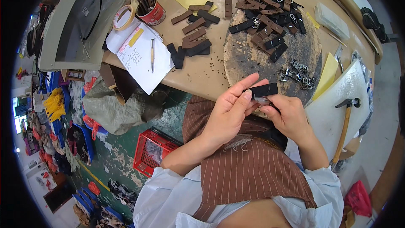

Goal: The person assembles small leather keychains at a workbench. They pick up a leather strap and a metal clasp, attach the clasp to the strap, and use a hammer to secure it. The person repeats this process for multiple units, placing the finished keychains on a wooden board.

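Note:
In front of my apron, my left hand (228, 112) pinches one end of a short black strap piece (265, 90) between thumb and fingers. Close against it, my right hand (290, 116) has its thumb and fingers closed. A small silvery part (262, 100) shows between the hands, below the strap; its kind is unclear. Just beyond my hands lies a worn round board (249, 65), carrying a cluster of small metal buckles (299, 75). A heap of brown and black strap pieces (270, 21) covers its far side, some with metal rings fitted.
More strap pieces (194, 36) lie left of the board. Further left are a notepad (141, 65) with a pen, a tape roll (123, 17) and a red can of tools (152, 13). A hammer (344, 131) rests on a white slab (333, 101) at right. A red crate (145, 143) stands on the floor.

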Tool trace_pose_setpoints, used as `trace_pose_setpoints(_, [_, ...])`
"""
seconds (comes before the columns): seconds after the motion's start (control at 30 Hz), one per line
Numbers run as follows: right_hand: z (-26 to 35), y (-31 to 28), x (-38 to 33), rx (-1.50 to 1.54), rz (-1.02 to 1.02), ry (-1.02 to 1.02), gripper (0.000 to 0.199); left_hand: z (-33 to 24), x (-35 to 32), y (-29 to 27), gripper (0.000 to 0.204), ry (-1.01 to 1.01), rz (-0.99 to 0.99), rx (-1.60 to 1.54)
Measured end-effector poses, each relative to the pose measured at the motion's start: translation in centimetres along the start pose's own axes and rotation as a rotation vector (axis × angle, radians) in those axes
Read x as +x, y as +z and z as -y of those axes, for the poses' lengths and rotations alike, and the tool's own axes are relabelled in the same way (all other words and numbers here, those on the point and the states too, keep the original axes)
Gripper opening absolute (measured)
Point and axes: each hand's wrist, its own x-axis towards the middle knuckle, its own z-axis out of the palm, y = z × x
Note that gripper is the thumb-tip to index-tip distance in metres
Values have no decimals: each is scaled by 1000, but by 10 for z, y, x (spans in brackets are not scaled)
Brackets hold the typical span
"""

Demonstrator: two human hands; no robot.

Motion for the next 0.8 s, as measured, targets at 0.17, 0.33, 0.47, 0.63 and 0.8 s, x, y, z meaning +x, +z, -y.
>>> trace_pose_setpoints(0.17, [3,4,-1,-100,-70,-11,22,5,0,1,40,58,-18,47])
trace_pose_setpoints(0.33, [3,7,-2,-170,-127,-44,22,12,0,4,40,111,-32,58])
trace_pose_setpoints(0.47, [4,6,-3,-159,-84,-2,20,12,0,6,39,114,-40,75])
trace_pose_setpoints(0.63, [7,1,-7,-78,32,59,17,17,-1,4,39,133,-29,114])
trace_pose_setpoints(0.8, [15,-10,-3,197,150,188,20,23,-1,-2,38,217,57,217])
